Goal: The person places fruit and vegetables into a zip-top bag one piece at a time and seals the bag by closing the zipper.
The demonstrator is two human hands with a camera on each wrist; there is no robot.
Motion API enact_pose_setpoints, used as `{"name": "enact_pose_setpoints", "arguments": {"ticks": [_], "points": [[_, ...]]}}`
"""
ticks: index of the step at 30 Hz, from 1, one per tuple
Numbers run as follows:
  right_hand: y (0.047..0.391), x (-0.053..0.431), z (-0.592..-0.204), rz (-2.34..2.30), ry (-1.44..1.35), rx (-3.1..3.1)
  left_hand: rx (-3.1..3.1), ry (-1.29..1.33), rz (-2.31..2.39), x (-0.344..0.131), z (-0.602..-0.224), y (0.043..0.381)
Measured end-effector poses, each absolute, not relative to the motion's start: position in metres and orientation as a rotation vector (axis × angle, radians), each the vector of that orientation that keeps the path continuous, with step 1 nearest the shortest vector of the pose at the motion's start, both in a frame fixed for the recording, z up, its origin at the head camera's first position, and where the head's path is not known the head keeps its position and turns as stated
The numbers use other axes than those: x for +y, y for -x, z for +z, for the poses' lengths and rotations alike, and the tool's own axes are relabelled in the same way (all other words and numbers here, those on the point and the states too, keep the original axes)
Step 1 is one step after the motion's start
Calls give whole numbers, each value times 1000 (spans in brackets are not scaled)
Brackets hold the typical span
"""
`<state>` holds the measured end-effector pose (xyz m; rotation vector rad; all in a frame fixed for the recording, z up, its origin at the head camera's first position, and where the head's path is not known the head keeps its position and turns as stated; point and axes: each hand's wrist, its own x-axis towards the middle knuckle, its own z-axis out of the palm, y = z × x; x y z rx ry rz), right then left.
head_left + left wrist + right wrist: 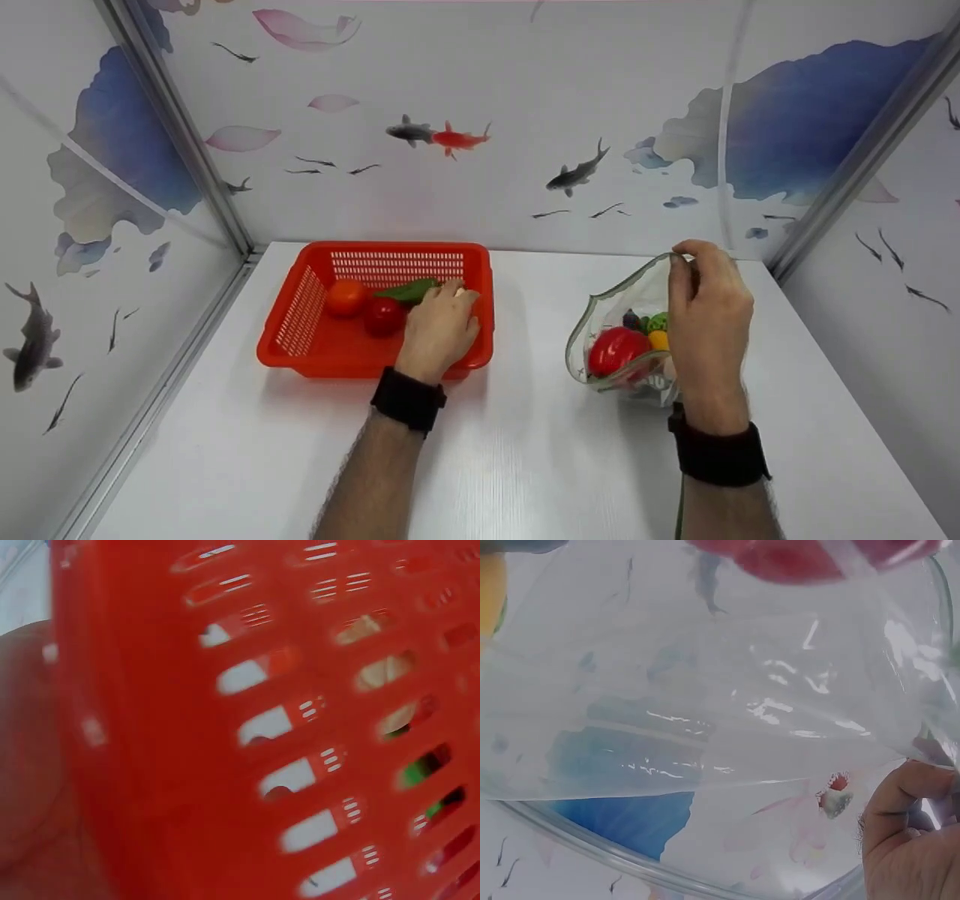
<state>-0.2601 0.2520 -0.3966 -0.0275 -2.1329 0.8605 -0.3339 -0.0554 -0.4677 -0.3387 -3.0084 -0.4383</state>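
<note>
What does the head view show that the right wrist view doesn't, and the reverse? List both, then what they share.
Only the head view: the red basket with an orange fruit, a round red fruit and a green pepper, and the left hand reaching in.

Only the right wrist view: a blue wall print partly seen through the plastic of the clear bag.

Both: the right hand pinching the bag's edge, a large glossy red item, a yellow item, and blue on the walls.
</note>
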Motion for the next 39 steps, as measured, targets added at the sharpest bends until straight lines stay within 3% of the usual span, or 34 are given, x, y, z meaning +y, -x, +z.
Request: {"name": "enact_pose_setpoints", "arguments": {"ticks": [22, 39], "points": [[259, 250, -396, 859, -6, -2152, -3322, 197, -712, -58, -488, 358], [260, 251, -396, 885, -25, -2159, -3195, 63, -751, -70, -481, 350]]}}
